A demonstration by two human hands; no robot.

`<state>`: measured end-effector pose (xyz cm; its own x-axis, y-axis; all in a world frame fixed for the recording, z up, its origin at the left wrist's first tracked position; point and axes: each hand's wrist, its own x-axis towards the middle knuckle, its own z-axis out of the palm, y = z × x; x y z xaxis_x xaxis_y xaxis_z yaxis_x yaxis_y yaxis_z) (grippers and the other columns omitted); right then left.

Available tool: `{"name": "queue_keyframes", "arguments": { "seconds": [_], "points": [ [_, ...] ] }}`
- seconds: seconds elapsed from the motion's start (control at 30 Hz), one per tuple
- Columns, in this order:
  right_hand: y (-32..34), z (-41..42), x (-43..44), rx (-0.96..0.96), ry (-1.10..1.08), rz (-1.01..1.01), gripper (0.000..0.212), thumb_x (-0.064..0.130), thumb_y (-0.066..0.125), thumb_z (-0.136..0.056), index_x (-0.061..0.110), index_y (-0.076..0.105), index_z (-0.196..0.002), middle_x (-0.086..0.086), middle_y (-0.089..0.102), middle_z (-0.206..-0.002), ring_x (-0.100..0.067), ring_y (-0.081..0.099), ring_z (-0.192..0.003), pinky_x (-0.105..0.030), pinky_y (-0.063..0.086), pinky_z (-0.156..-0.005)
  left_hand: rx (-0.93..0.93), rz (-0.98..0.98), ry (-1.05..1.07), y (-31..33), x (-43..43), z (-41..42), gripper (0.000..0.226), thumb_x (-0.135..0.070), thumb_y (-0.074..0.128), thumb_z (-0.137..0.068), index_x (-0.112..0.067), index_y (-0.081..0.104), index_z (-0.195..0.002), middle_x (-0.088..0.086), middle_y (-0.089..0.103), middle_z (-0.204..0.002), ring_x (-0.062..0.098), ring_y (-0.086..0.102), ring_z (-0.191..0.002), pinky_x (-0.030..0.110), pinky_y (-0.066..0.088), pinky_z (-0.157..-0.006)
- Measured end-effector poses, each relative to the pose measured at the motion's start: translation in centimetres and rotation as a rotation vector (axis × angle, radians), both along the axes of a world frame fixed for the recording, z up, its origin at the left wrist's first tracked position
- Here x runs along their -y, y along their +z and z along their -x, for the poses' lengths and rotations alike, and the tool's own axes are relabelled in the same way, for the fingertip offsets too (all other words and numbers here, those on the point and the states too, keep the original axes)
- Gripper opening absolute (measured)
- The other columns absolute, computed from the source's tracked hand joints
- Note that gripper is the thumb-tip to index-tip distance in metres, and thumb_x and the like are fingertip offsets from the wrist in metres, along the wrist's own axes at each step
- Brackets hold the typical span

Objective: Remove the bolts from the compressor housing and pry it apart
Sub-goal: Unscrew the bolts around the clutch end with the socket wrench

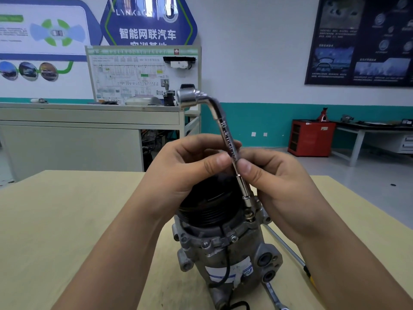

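Compressor: The grey metal compressor (223,249) stood upright on the pale wooden table (67,209), in the middle and close to the person.
Pulley: A black round pulley (210,204) sat on top of the compressor, partly hidden behind the left hand.
Wrench: A shiny bent socket wrench (228,139) stood almost straight up, leaning a little to the left. Its bent top end pointed left, high above the hands.
Bolt: The low end of the wrench sat on a bolt (249,214) on the rim of the compressor, just right of the pulley.
Left hand: The left hand (190,166) pinched the wrench bar with thumb and fingers, about halfway down the bar.
Right hand: The right hand (274,175) pinched the same bar from the other side, its thumb tip just beside the left thumb tip.
Wire: A black wire (226,265) ran down the front of the compressor, over a white and blue sticker (228,272).
Other tools: A silver spanner (271,291) lay on the table by the foot of the compressor. A long thin metal rod (288,247) lay to the right, partly under the right arm.
Room: A grey bench (89,121) with a wiring board (143,74) stood behind the table. A red cabinet (311,137) stood by the green and white wall, and a dark poster (362,41) hung above it.
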<state>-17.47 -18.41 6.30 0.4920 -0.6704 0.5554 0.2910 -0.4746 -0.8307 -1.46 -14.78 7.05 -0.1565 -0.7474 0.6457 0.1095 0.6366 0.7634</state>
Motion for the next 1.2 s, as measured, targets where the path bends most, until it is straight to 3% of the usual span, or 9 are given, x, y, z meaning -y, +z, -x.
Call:
{"name": "queue_keyframes", "arguments": {
  "seconds": [0.1,0.23,0.33,0.4,0.5,0.63,0.83,1.2],
  "points": [
    [0.5,0.3,-0.4,0.13,0.098,-0.063,0.018,0.026,0.064,-0.073,0.012,0.075,-0.074,0.0,0.071,-0.077,-0.01,0.067,-0.076,-0.019,0.053,-0.07,0.052,0.016,0.051,-0.1,0.0,-0.1,0.035,-0.037,0.085,-0.058,-0.031,0.074,-0.091,-0.006,0.072,-0.087,0.008,0.067,-0.082,0.018,0.051,-0.076],
    [1.1,1.2,-0.3,0.257,0.055,-0.127,0.019,0.02,0.055,-0.073,0.01,0.071,-0.068,-0.001,0.069,-0.072,-0.008,0.064,-0.069,-0.016,0.05,-0.063,0.247,-0.017,0.213,-0.1,-0.2,0.5,0.027,-0.04,0.078,-0.055,-0.037,0.064,-0.078,-0.012,0.064,-0.082,0.009,0.064,-0.082,0.026,0.05,-0.077],
    [1.6,1.9,0.1,0.266,-0.06,-0.117,0.018,0.022,0.054,-0.073,0.007,0.064,-0.076,0.002,0.069,-0.073,-0.006,0.06,-0.066,-0.015,0.05,-0.064,0.555,0.028,0.378,0.3,-0.5,1.2,0.032,-0.048,0.081,-0.054,-0.036,0.061,-0.075,-0.016,0.062,-0.091,0.008,0.06,-0.096,0.03,0.047,-0.086],
    [1.8,2.3,0.3,0.26,-0.125,-0.106,0.019,0.022,0.053,-0.073,0.008,0.063,-0.078,0.003,0.07,-0.073,-0.005,0.06,-0.065,-0.015,0.05,-0.065,0.807,0.093,0.457,0.5,-0.7,1.7,0.026,-0.045,0.084,-0.061,-0.038,0.062,-0.072,-0.022,0.056,-0.101,-0.001,0.045,-0.109,0.027,0.037,-0.093],
    [1.8,2.5,0.5,0.259,-0.162,-0.114,0.018,0.024,0.054,-0.074,0.011,0.065,-0.078,0.004,0.07,-0.075,-0.005,0.06,-0.064,-0.015,0.05,-0.066,1.037,0.126,0.515,0.4,-0.8,2.2,0.024,-0.048,0.078,-0.068,-0.046,0.059,-0.083,-0.03,0.046,-0.115,-0.002,0.026,-0.118,0.034,0.029,-0.105],
    [1.7,2.4,0.6,0.257,-0.167,-0.121,0.017,0.025,0.055,-0.074,0.013,0.068,-0.076,0.003,0.07,-0.076,-0.006,0.061,-0.064,-0.016,0.051,-0.065,1.095,0.145,0.492,0.3,-1.0,2.2,0.025,-0.047,0.077,-0.069,-0.047,0.056,-0.082,-0.028,0.042,-0.12,0.002,0.02,-0.122,0.034,0.03,-0.105],
    [1.6,2.2,0.5,0.237,-0.17,-0.126,0.019,0.025,0.055,-0.074,0.011,0.066,-0.076,0.003,0.07,-0.075,-0.005,0.059,-0.063,-0.015,0.05,-0.065,1.09,0.175,0.505,0.0,-0.7,2.1,0.014,-0.042,0.078,-0.07,-0.038,0.069,-0.08,-0.026,0.045,-0.117,0.003,0.023,-0.119,0.016,0.025,-0.097],
    [1.4,1.7,0.6,0.248,-0.145,-0.155,0.018,0.025,0.056,-0.073,0.012,0.068,-0.074,0.001,0.07,-0.076,-0.006,0.059,-0.061,-0.017,0.051,-0.063,1.07,0.208,0.48,0.1,-0.7,1.8,0.013,-0.037,0.08,-0.071,-0.03,0.074,-0.08,-0.024,0.051,-0.113,0.008,0.029,-0.116,0.021,0.029,-0.097]
  ]
}}
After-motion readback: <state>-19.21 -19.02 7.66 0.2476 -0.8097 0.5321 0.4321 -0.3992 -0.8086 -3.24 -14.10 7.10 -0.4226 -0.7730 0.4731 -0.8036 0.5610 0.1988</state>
